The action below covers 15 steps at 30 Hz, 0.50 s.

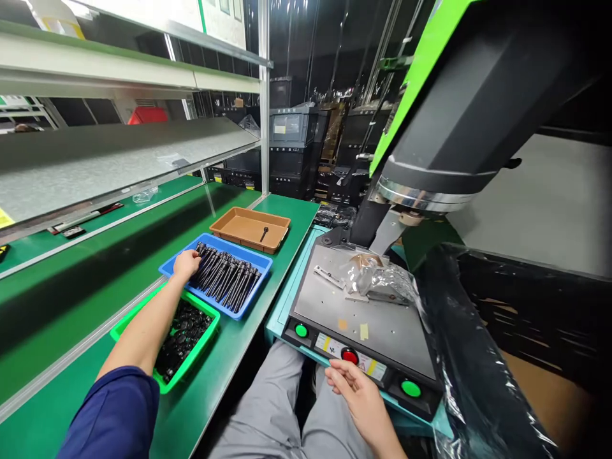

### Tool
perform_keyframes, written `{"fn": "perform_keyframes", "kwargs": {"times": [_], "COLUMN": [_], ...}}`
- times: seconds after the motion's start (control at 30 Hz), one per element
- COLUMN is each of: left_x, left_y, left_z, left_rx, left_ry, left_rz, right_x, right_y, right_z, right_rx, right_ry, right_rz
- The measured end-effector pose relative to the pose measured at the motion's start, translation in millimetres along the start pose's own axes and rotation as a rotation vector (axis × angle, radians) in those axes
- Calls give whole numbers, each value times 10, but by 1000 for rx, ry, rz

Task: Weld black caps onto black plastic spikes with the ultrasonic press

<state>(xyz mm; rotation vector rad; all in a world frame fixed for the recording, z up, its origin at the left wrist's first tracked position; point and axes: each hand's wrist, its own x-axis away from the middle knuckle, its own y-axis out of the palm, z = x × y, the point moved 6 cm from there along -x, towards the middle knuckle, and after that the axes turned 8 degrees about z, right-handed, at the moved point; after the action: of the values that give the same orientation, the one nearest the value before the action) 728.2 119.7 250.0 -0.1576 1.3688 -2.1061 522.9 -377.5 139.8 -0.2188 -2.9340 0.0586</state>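
Note:
My left hand reaches into the far left end of a blue tray. Its fingers are pinched at the thick end of a black rod-shaped part; the grip itself is partly hidden. Many similar black rods with thicker heads lie side by side in that tray. My right hand hovers by the front edge of the machine, just below a red button. Its fingers are loosely curled and apart, and no object shows in them. Beneath my left forearm, a green tray holds small black pieces.
A brown tray with one black part stands behind the blue one. The machine's metal plate bears a plastic-wrapped fixture under the machine head. Green buttons flank the red one. A shelf overhangs the green table.

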Motion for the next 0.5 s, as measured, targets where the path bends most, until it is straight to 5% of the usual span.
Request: {"fn": "perform_keyframes", "kwargs": {"times": [0.23,0.5], "left_x": [-169,110], "left_y": [196,12], "left_z": [2,38], "left_rx": [-17,121], "left_ry": [17,86], "left_rz": [-62,-48], "right_x": [109,219], "right_y": [-133,-432], "right_z": [252,434], "right_rx": [58,24], "right_ry": [101,211], "right_rz": [91,202]}}
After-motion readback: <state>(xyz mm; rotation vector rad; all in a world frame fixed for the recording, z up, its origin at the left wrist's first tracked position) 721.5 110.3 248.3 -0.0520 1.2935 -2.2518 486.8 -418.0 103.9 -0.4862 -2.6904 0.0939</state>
